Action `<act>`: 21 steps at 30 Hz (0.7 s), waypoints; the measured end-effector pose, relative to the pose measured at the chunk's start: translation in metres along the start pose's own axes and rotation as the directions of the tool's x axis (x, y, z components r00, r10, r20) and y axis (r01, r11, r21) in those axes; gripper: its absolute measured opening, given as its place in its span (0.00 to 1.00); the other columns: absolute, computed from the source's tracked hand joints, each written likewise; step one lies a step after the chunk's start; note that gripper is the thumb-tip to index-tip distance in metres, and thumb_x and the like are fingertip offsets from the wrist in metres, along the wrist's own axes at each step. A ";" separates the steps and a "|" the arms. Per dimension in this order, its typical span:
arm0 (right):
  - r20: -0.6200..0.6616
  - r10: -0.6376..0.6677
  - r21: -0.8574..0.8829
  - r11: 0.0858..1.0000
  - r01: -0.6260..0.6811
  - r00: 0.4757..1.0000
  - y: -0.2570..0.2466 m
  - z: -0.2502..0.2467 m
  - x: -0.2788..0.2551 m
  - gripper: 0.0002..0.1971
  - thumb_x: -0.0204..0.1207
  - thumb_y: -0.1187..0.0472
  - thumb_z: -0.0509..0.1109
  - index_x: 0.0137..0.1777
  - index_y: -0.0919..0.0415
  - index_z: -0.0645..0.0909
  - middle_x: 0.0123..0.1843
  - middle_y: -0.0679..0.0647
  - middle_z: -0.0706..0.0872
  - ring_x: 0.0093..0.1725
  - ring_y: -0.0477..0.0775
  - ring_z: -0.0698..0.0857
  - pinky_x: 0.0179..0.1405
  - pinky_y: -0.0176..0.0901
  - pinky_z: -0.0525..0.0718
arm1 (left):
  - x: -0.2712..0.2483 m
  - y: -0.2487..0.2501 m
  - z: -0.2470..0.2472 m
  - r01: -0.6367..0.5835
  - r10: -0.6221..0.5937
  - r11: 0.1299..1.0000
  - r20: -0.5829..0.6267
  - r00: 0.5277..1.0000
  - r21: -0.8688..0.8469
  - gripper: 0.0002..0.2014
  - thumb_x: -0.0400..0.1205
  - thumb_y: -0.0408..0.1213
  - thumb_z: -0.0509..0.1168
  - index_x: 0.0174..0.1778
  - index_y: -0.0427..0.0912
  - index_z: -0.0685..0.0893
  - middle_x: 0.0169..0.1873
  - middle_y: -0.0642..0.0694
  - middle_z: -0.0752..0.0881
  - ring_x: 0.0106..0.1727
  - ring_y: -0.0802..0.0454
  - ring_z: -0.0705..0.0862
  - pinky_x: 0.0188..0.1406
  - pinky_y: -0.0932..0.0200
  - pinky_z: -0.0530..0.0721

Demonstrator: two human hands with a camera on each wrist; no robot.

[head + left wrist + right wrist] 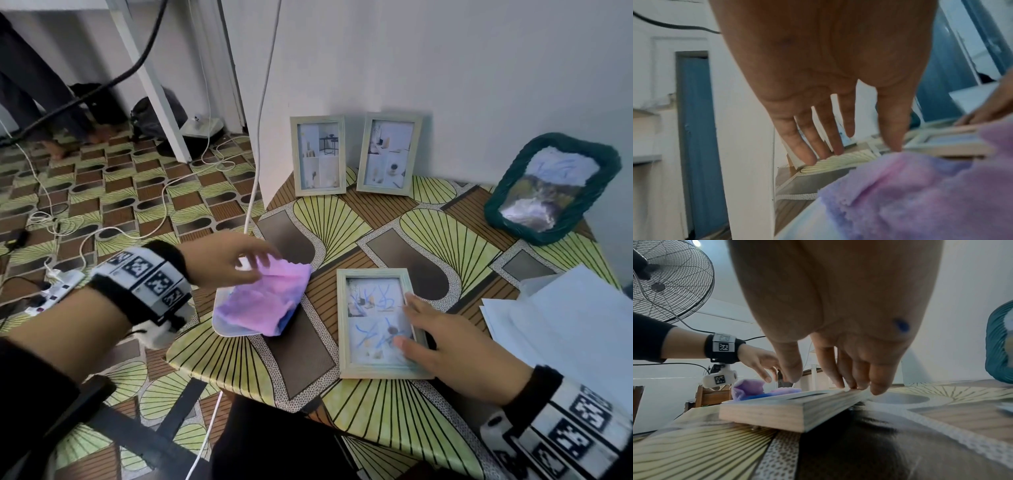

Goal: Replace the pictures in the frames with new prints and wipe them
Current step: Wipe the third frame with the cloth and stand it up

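A: Start big. The bench (455, 240) is slick patterned vinyl. Your frame (376, 322) lies flat on it, face up, near the front edge, blue scribbles on its glass. Two more frames (318, 156) lean on the wall at the back.

B: How will the flat one handle?

A: Light and stiff, I'd judge, wood with a brittle pane. It will likely skate under a wipe. Your right hand (455, 353) rests on its right rail, fingers straight, thumb by the glass, curled round nothing. Press on the rail, not the pane.

B: And the cloth?

A: The cloth (263, 301) is soft, limp, purple, heaped on a white tray (222, 325) just left of the frame. Your left hand (226, 260) hovers over its far edge, grip wide, fingers spread, holding nothing yet. Bunch a thick fold, not a corner.

B: The prints?

A: The sheets (565, 325) lie stacked at your right. Thin, floppy; lift one by an edge.
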State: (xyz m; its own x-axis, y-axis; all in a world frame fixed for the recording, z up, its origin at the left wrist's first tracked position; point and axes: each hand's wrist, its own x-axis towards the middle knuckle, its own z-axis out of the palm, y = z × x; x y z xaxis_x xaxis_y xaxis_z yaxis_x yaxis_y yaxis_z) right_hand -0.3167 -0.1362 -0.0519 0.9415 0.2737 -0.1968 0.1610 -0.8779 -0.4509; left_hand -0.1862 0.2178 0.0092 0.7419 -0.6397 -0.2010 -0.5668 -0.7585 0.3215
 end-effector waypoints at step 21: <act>-0.007 0.003 0.013 1.000 -0.002 1.000 0.002 0.004 0.001 0.37 0.84 0.40 0.58 0.87 0.56 0.54 0.88 0.44 0.46 0.85 0.36 0.45 0.80 0.29 0.44 | 0.029 0.012 0.024 0.025 0.018 0.959 -0.151 0.988 0.282 0.13 0.76 0.41 0.73 0.39 0.53 0.72 0.35 0.58 0.78 0.38 0.56 0.78 0.38 0.64 0.77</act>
State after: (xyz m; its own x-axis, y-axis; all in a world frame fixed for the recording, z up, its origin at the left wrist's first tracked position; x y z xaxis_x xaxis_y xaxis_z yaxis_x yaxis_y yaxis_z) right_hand -0.3169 -0.1368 -0.0562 0.9440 0.2686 -0.1915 0.1548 -0.8733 -0.4619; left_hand -0.1799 0.1872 -0.0152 0.7771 -0.6272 -0.0527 -0.6257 -0.7789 0.0425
